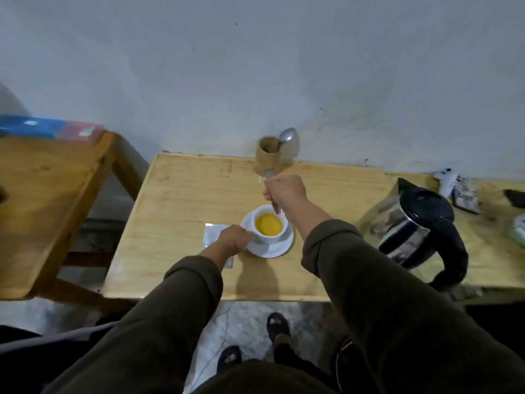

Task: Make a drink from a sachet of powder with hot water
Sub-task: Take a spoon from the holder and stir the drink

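I am looking down over my own two arms at a wooden table (181, 194) set against a pale wall. Starting at the left, a flat silvery sachet (213, 233) lies on the wood, partly under my left hand (231, 240) and just behind its knuckles. It looks empty and set aside, though I cannot confirm that.

My left hand is closed lightly against the near-left side of a white cup (268, 226), fingers touching the cup wall — I judge this is to steady it while I stir. The cup stands upright on a white saucer (272, 250), just right of that hand, and holds an opaque yellow-orange drink (268, 224).

Above and slightly beyond the cup, my right hand (285, 191) is fisted around a metal spoon (275, 207). The spoon's long axis runs steeply downward and slightly right; one end pokes out beyond the knuckles, the other reaches the cup's far rim below the fist. Which end is the bowl, blur hides.

Just past that hand stands a small wooden holder (268, 155) with another spoon in it. Well to the right sits a glass kettle (420, 223) with a black lid — handle toward me, within easy reach.
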A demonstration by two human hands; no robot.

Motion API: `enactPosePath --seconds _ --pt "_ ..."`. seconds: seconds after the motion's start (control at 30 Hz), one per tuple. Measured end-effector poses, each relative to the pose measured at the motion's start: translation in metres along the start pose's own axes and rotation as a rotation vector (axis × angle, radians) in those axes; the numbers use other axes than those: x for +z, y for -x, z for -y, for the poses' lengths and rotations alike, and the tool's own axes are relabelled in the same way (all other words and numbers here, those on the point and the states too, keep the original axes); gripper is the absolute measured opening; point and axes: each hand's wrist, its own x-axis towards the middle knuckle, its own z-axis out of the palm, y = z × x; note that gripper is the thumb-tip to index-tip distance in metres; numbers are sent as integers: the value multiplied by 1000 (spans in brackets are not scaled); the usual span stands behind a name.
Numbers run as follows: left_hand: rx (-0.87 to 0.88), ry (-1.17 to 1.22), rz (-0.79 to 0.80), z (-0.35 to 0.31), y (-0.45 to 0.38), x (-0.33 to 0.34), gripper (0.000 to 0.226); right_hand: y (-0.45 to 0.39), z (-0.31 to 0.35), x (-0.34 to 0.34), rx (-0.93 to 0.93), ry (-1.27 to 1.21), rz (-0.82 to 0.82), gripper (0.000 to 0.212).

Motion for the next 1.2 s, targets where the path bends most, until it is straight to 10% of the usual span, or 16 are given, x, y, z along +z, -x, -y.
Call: enactPosePath --seconds 0.47,1.2 --pt "33 106 -75 7 6 3 39 24 -46 -1 344 -163 98 12" --pt "-18 54 -153 3 11 11 45 -4 -51 -23 245 -337 365 24"
